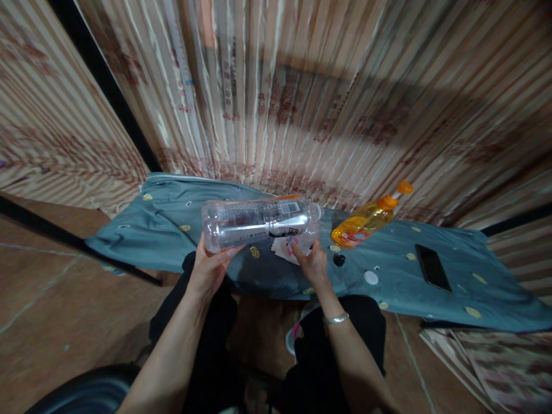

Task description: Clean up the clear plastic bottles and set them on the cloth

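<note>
Left hand (210, 265) grips the base end of a clear, empty plastic bottle (259, 221), held sideways above the near edge of a blue-grey patterned cloth (164, 224). Right hand (311, 261) pinches crumpled white paper (284, 248) under the bottle's neck, fingers narrow. Further right: tilted orange pump bottle (366, 221), small white cap (371, 278), black phone (432, 267).

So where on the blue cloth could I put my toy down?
Bare cloth lies left of the bottle, and more lies between the white cap and the phone. It is crowded by the right hand: paper, black cap, orange bottle.
</note>
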The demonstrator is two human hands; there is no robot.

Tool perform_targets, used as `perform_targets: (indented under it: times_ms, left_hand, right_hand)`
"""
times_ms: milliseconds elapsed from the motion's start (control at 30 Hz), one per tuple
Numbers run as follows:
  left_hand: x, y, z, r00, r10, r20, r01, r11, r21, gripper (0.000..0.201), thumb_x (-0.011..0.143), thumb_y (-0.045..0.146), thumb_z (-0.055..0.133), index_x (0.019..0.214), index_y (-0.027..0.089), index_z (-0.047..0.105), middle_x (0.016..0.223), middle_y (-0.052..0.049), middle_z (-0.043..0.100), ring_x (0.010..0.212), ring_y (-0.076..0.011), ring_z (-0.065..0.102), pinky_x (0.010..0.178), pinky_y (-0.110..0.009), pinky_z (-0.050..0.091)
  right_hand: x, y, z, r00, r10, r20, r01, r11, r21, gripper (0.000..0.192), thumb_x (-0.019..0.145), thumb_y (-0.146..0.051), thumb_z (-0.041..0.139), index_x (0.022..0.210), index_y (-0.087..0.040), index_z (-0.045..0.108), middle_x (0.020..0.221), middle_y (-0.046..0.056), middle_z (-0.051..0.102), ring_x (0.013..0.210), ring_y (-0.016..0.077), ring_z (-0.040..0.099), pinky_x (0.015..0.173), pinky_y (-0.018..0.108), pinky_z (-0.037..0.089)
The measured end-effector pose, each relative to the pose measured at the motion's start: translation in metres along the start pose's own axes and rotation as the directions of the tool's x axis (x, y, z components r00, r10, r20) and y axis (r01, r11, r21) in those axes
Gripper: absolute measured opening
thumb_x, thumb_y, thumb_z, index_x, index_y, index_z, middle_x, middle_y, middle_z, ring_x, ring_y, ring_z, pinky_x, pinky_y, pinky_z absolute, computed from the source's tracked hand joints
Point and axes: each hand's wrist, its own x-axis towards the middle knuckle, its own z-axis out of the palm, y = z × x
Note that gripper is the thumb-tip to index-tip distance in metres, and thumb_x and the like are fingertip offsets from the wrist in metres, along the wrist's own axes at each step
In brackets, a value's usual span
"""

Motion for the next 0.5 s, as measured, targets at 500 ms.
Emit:
perform_targets:
  times_ms: [500]
  left_hand:
    - [0.0001,0.0006,0.0014,1.0,-0.002,0.0,0.002,1.0,-0.006,0.071,0.055,0.022,0.094,0.121,0.03,0.067,0.105,-0.002,0.076,0.103,-0.0285,0.074,0.106,-0.061,0.052]
  right_hand:
    - [-0.0002,-0.0077,-0.0046,0.999,0.024,0.03,-0.025,0.999,0.034,0.035,0.08,-0.043,0.069,0.103,-0.021,0.055,0.097,0.014,0.074,0.092,0.0312,0.072,0.081,0.043,0.055]
